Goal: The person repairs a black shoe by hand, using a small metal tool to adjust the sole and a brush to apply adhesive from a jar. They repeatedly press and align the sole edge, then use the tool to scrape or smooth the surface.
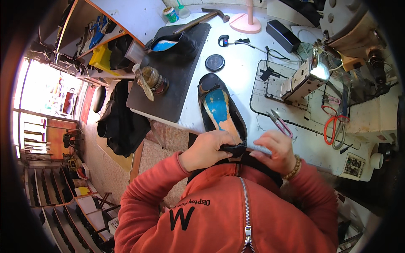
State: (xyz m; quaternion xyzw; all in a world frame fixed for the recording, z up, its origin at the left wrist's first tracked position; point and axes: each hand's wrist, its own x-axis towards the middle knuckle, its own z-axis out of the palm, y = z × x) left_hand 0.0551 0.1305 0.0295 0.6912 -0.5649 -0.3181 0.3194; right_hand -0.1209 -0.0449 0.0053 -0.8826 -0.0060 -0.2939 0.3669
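A black flat shoe lies on the white table in front of me, toe pointing away. Its insole is partly blue and partly bare tan, with ragged edges to the blue. My left hand pinches the shoe's heel end, thumb outside and fingers reaching into the opening. Just right of the heel, my right hand is apart from the shoe, its thumb and forefinger spread with nothing visible between them. Thread snips with pink handles lie beyond that hand. Another black shoe, also blue inside, rests on a dark mat.
A glue jar with a brush stands on the mat, near a hammer. A round black lid sits beyond the shoe. To the right are a sewing machine and red-handled scissors. Black cloth hangs at left.
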